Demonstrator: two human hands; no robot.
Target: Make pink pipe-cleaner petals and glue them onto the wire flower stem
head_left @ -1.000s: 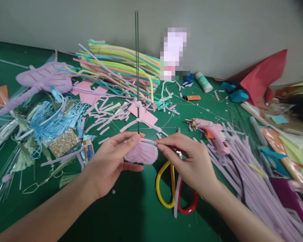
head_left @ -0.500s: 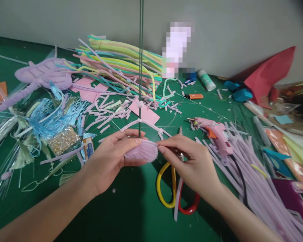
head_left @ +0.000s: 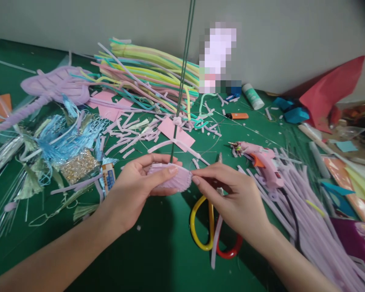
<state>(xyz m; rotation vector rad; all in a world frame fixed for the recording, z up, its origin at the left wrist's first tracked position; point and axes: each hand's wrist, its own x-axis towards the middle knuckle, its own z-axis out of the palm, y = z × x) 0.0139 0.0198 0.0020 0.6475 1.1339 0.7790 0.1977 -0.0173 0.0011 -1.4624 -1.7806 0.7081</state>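
Head view: left hand (head_left: 136, 190), right hand (head_left: 231, 198) fingers pinch pink fan (head_left: 172, 177).

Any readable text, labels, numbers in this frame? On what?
No text is legible.
Pink chenille piece in the left hand, pinched by the right hand: no print.
Small printed packet beside the left hand: print too blurred.
White tube by the wall: label too small.
Pixelated object at the wall: unreadable.
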